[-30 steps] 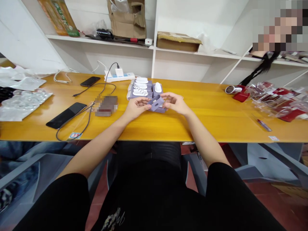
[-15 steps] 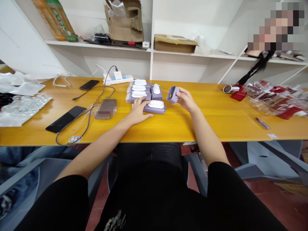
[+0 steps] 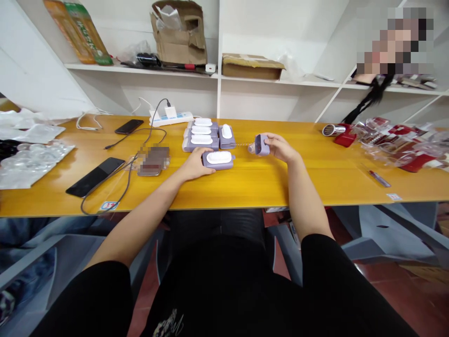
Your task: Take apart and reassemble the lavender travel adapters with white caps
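My left hand (image 3: 195, 164) is wrapped around the left end of a purple case with a white ribbed oval top (image 3: 219, 158), which lies on the table. In my right hand (image 3: 278, 146) is a hollow purple sleeve (image 3: 262, 144), held between thumb and fingers just above the table with its opening turned towards the left. A clear plastic piece (image 3: 251, 148) shows beside the sleeve. Behind the left hand sits a stack of similar purple cases with white tops (image 3: 201, 140). One more purple case (image 3: 226, 135) stands to the right of the stack.
A white power strip (image 3: 171, 119) with plugs and cables stands at the back. Two phones (image 3: 95, 177) lie to the left, near plastic bags (image 3: 33, 161). On the right are a metal grater drum (image 3: 333, 130), red packaged parts (image 3: 396, 140) and a small tube (image 3: 379, 179).
My right hand has moved right with the purple sleeve and turned it. My left hand has closed around the front purple case, which has shifted slightly left.
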{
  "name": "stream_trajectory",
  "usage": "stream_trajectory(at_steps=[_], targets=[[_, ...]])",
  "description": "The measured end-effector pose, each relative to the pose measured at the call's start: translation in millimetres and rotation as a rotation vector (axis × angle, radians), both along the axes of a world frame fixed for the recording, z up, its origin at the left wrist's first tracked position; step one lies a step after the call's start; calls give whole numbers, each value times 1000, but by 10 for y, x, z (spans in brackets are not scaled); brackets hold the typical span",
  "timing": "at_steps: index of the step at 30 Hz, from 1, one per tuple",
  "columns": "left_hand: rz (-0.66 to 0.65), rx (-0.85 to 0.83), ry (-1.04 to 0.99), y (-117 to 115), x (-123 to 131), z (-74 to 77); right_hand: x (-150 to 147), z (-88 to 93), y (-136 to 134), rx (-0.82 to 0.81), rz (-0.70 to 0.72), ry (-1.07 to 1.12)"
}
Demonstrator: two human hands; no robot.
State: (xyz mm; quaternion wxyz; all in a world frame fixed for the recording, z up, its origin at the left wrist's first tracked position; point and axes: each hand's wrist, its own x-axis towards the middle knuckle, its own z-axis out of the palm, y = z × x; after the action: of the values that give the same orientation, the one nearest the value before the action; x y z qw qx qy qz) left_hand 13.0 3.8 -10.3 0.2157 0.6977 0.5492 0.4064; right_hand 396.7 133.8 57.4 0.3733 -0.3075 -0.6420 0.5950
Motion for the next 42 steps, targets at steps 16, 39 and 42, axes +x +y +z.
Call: stream_trajectory(at_steps=[16,39,42], targets=[[-14,0,-378,49,-124,13,-160,6,-38,26,-127,-20],[-105,-19,-388,25,8,-31,-535,-155,-183,75,24,-106],[-111,-10,-377,16,22,-29,-636,-211,-217,49,30,-107]])
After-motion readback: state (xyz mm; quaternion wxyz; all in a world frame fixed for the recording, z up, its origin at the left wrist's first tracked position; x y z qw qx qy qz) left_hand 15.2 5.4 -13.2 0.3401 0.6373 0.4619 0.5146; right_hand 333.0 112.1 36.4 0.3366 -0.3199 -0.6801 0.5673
